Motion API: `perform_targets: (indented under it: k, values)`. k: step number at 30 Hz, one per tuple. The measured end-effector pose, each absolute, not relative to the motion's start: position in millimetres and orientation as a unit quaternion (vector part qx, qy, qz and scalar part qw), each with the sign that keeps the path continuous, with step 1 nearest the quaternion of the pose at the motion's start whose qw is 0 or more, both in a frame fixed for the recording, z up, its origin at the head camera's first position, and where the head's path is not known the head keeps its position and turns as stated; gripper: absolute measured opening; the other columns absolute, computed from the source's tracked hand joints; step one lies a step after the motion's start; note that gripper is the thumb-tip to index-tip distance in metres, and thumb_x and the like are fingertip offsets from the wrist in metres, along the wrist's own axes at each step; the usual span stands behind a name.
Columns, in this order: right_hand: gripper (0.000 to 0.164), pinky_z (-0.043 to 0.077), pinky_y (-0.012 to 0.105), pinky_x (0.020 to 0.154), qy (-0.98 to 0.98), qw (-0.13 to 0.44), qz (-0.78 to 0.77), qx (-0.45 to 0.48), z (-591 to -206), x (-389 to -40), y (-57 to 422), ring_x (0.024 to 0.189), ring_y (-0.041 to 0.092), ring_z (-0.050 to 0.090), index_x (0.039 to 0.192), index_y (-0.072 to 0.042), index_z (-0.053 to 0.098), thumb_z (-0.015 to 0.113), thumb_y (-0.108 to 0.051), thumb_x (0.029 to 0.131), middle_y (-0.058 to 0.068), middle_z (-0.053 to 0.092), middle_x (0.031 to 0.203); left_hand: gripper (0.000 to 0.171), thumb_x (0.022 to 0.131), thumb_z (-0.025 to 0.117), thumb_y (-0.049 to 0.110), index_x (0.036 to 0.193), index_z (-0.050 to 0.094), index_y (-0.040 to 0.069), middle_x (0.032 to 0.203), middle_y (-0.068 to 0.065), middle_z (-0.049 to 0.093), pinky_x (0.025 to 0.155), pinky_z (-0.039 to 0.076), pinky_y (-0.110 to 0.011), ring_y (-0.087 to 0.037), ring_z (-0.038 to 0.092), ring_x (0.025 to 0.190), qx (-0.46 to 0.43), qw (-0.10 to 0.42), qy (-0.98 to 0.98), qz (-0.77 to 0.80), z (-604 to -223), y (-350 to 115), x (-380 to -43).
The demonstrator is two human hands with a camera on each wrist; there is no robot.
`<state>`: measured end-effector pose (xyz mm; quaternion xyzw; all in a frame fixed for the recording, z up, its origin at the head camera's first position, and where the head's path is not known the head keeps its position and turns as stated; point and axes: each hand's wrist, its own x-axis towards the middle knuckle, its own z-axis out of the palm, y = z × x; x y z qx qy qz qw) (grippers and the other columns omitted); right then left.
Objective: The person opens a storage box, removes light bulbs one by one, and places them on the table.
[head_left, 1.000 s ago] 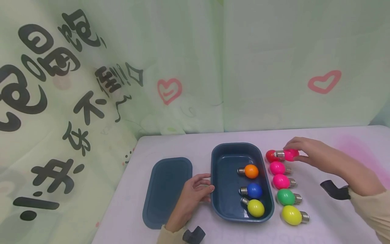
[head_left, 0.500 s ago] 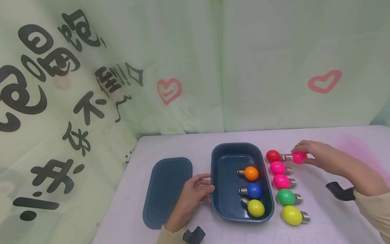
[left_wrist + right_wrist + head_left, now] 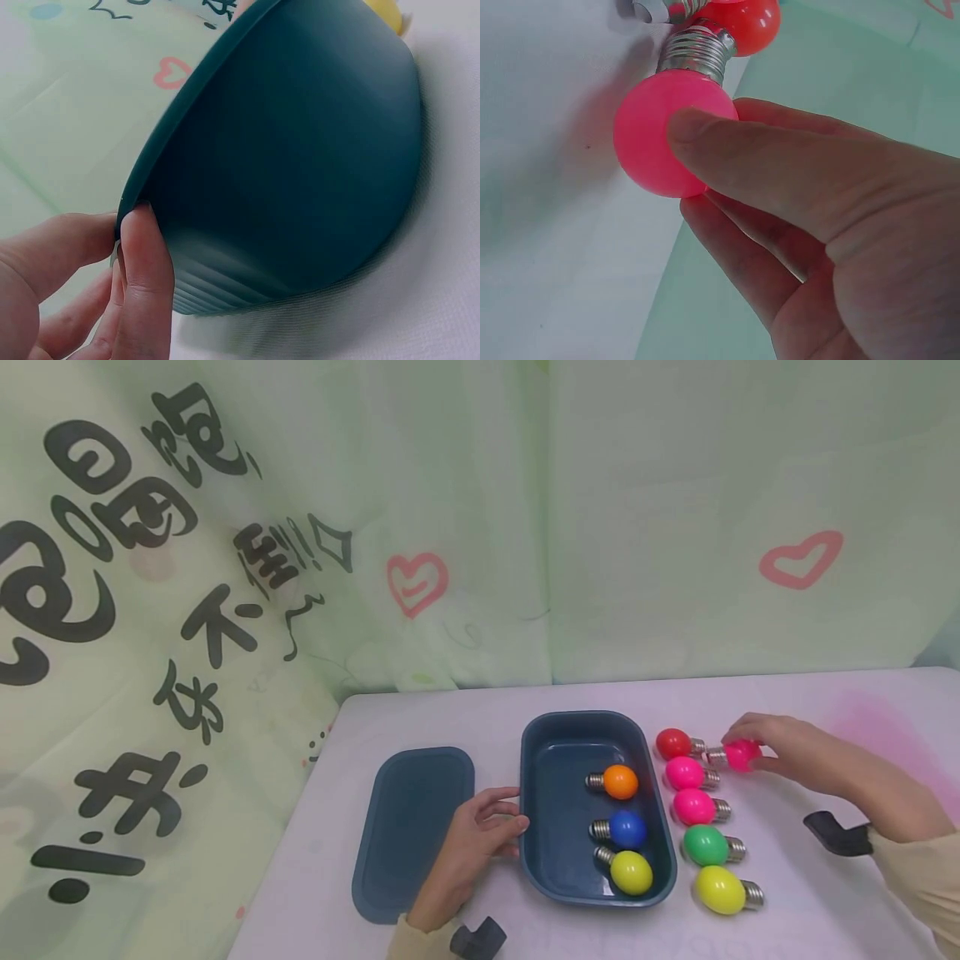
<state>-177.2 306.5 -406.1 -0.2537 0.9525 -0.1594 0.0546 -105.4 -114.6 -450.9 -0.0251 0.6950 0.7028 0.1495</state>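
My right hand [image 3: 783, 747] pinches a pink light bulb [image 3: 649, 135] by its round globe, the metal screw base pointing left. That base is close to the bases of the red bulb [image 3: 672, 743] and the pink bulb behind it in the column; touching or not, I cannot tell. With thumb and finger my left hand [image 3: 480, 835] pinches the left rim of a dark blue plastic box [image 3: 300, 150]. Inside the box lie an orange bulb [image 3: 621, 782], a blue bulb [image 3: 627, 830] and a yellow bulb [image 3: 631, 872], bases to the left.
Right of the box a column of bulbs lies on the white table [image 3: 825, 902]: red, two pink [image 3: 693, 807], green [image 3: 704, 845] and yellow [image 3: 720, 891]. A flat dark blue lid [image 3: 408, 827] lies left of the box. A printed curtain [image 3: 637, 527] hangs behind.
My right hand has moved right and slightly nearer with the pink bulb, from over the red bulb to the right of it. The left hand stays on the box.
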Motion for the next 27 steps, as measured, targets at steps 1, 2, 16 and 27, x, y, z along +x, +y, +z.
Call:
perform_targets:
  k: [1, 2, 16, 27]
  values:
    - [0.038, 0.06, 0.042, 0.075, 0.953, 0.055, -0.159, -0.254, -406.9, -177.3, 306.6, 0.096, 0.033, 0.065, 0.106, -0.005, 0.071, 0.086, -0.006, 0.071, 0.007, 0.068, 0.103, 0.046, 0.086, 0.077, 0.011, 0.129, 0.062, 0.006, 0.099, -0.006, 0.067, 0.062, 0.058, -0.025, -0.012, 0.066, 0.078, -0.024, 0.149, 0.696, 0.703, -451.1, -114.4, -105.6]
    - [0.038, 0.06, 0.042, 0.075, 0.953, 0.055, -0.159, -0.253, -407.7, -177.3, 306.8, 0.096, 0.033, 0.065, 0.106, -0.005, 0.071, 0.086, -0.006, 0.071, 0.007, 0.068, 0.103, 0.046, 0.086, 0.077, 0.011, 0.129, 0.062, 0.006, 0.099, -0.006, 0.067, 0.062, 0.058, -0.025, -0.012, 0.066, 0.078, -0.023, 0.148, 0.695, 0.703, -451.4, -114.2, -105.8]
    - [0.043, 0.06, 0.043, 0.076, 0.954, 0.057, -0.156, -0.25, -412.2, -177.4, 309.7, 0.099, 0.038, 0.064, 0.109, -0.003, 0.07, 0.087, -0.006, 0.07, 0.011, 0.067, 0.105, 0.047, 0.085, 0.077, 0.011, 0.129, 0.062, 0.006, 0.099, -0.005, 0.067, 0.062, 0.058, -0.025, -0.012, 0.066, 0.079, -0.016, 0.145, 0.694, 0.705, -451.9, -113.7, -106.2]
    - [0.051, 0.058, 0.051, 0.082, 0.959, 0.066, -0.15, -0.233, -408.2, -175.6, 304.1, 0.11, 0.047, 0.057, 0.115, -0.002, 0.067, 0.088, -0.01, 0.07, 0.02, 0.063, 0.115, 0.049, 0.086, 0.076, 0.011, 0.131, 0.06, 0.003, 0.1, -0.006, 0.067, 0.061, 0.057, -0.024, -0.011, 0.066, 0.079, -0.014, 0.144, 0.693, 0.706, -449.3, -113.6, -105.3]
